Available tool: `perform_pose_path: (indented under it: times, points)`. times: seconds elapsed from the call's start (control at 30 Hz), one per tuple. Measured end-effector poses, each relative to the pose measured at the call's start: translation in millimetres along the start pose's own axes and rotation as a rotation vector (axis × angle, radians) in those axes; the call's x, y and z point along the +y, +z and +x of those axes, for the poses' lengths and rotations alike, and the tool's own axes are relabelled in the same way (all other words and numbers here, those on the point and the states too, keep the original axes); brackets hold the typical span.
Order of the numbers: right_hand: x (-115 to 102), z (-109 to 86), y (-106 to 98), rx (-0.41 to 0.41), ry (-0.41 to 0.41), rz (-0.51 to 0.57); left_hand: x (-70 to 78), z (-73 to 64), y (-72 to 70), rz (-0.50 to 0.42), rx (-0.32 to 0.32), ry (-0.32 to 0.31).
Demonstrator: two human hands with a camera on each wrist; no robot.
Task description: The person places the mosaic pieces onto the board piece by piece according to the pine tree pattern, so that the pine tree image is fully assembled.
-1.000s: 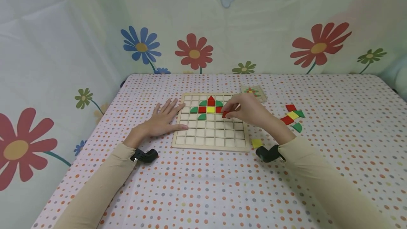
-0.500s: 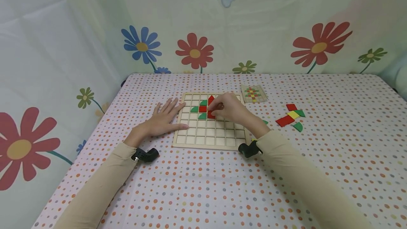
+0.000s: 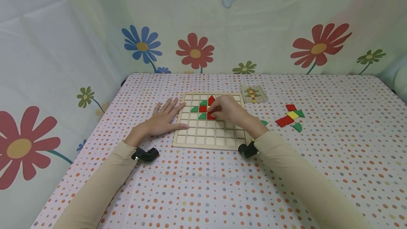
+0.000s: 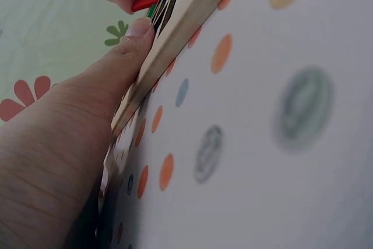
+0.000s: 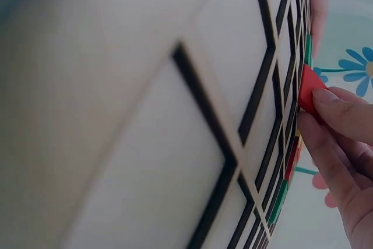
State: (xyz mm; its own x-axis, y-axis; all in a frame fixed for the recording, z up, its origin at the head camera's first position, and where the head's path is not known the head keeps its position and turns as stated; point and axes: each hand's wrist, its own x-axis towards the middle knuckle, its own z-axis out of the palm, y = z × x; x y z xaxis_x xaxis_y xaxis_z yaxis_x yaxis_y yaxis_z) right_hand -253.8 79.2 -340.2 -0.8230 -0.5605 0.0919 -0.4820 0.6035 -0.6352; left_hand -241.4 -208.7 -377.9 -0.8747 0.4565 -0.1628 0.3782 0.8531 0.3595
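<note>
My right hand (image 3: 229, 110) pinches a red square tile (image 5: 312, 90) between thumb and fingers. In the right wrist view the tile tilts, its lower edge right at the grid. The pinched tile lies over the cell below the yellow square, which the fingers mostly hide. The wooden grid board (image 3: 190, 131) carries a red triangle tile (image 3: 211, 98), a red square (image 3: 202, 109) and green quarter-circle tiles (image 3: 195, 109) left of the middle column. My left hand (image 3: 161, 120) lies with fingers spread at the board's left side, its thumb (image 4: 137, 33) touching the edge.
Beyond the board's far right corner lies a pattern card (image 3: 253, 94). Farther right are loose tiles: red ones (image 3: 284, 121), a yellow square (image 3: 293, 115) and green quarter circles (image 3: 297, 127). Another green piece (image 3: 264, 123) shows beside the right wrist.
My right hand has moved left across the board with the red tile, to the middle column below the yellow square. In the last half second it has barely shifted. The left hand stays put.
</note>
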Motion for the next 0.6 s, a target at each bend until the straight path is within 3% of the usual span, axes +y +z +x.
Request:
perform_pose_path:
  times: [0.6]
  points:
    - [-8.8,2.9,2.3,-0.035,-0.018,-0.119,-0.1,1.0,1.1,0.004,0.000,-0.014]
